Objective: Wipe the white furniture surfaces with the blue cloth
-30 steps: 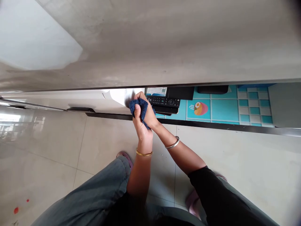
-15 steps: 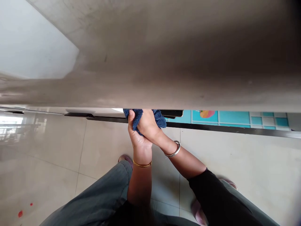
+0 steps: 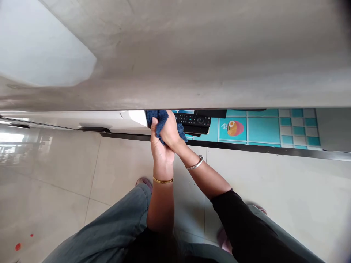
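Observation:
A dark blue terry cloth (image 3: 161,122) is bunched between my two hands, just under the lower edge of a large pale panel (image 3: 175,54) close to my face. My left hand (image 3: 159,146), gold bangle at the wrist, is closed at the cloth's left side with its thumb up; its other fingers are hidden. Crossing over it, my right hand (image 3: 170,129), with a silver bangle, presses into the cloth, fingertips out of sight. A bright white piece (image 3: 138,117) touches the cloth's left side; I cannot tell whether it is held.
Beside my right hand, a black remote control (image 3: 192,119) lies on dark flat items over a teal checked shelf liner (image 3: 263,129). The shelf has a dark front edge (image 3: 246,148). Left is a white front with a dark recess (image 3: 94,129). Below is a tiled floor (image 3: 63,164).
My view has shifted, so the panel's edge sits higher and more of the shelf and the remote control shows. Both hands are still closed on the cloth, slightly higher in view.

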`<state>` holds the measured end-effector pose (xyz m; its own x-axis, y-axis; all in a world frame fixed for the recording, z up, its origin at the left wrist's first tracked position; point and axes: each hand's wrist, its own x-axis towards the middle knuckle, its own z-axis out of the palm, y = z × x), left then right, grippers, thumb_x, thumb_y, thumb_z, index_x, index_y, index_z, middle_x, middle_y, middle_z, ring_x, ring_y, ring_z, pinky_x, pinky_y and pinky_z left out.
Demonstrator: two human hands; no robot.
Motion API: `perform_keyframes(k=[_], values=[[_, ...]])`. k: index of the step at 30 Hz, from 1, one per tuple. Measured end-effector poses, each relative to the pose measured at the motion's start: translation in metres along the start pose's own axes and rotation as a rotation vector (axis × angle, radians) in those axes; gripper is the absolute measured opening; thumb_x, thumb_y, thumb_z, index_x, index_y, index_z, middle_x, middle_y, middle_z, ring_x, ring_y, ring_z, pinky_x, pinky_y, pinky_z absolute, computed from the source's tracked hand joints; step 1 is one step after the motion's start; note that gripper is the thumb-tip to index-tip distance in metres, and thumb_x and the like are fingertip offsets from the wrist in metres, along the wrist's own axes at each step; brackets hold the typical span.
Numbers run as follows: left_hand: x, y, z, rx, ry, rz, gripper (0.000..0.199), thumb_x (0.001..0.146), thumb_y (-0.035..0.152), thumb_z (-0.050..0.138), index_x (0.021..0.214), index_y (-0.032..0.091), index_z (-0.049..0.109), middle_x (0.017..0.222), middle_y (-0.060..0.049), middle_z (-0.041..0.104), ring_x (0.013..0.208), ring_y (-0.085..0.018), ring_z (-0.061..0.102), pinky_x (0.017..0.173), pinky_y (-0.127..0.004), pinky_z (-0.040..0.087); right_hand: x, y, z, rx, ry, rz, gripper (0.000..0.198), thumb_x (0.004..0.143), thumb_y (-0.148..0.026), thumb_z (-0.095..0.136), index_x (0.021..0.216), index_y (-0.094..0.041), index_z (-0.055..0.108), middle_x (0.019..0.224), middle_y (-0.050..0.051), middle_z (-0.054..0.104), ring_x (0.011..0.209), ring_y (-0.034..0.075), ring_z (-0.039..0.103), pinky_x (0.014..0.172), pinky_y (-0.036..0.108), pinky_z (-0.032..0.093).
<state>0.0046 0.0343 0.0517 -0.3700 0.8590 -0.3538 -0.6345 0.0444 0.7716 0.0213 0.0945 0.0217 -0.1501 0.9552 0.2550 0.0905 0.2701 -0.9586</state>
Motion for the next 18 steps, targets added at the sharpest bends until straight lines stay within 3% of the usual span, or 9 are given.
perform_keyframes(k=[4,9,14,18], values=[[-0.007,-0.021,-0.015,0.043,0.086,0.03,0.03,0.088,0.049,0.069,0.107,0.027,0.077,0.125,-0.003,0.074,0.136,-0.022,0.06,0.116,-0.035,0.045,-0.022,0.009,-0.009,0.078,0.003,0.03,0.014,0.091,-0.031,0.043,0.099,-0.026,0.054,0.096,0.003,0.067,0.086,0.019,0.062,0.083,0.034,0.057],[-0.013,-0.029,-0.028,0.03,0.175,0.016,0.041,0.089,0.06,0.065,0.116,0.03,0.074,0.134,-0.002,0.07,0.135,-0.023,0.06,0.112,-0.035,0.049,-0.034,0.003,-0.01,0.131,-0.101,0.016,0.011,0.086,-0.026,0.048,0.097,-0.027,0.05,0.086,0.0,0.06,0.076,0.018,0.058,0.075,0.033,0.055],[-0.01,-0.015,-0.023,-0.045,0.05,0.027,0.04,0.096,0.059,0.055,0.115,0.031,0.075,0.132,0.002,0.07,0.139,-0.018,0.056,0.108,-0.026,0.05,-0.027,-0.006,-0.005,-0.024,-0.095,0.008,0.012,0.091,-0.022,0.045,0.089,-0.026,0.057,0.094,0.003,0.065,0.087,0.02,0.061,0.08,0.033,0.055],[-0.006,-0.006,-0.015,-0.031,-0.004,-0.052,0.044,0.098,0.061,0.049,0.116,0.03,0.074,0.127,-0.001,0.072,0.134,-0.02,0.06,0.106,-0.031,0.052,-0.019,-0.004,-0.001,-0.123,-0.08,0.007,0.014,0.091,-0.034,0.056,0.083,-0.023,0.062,0.082,0.005,0.062,0.089,0.025,0.066,0.082,0.037,0.055]])
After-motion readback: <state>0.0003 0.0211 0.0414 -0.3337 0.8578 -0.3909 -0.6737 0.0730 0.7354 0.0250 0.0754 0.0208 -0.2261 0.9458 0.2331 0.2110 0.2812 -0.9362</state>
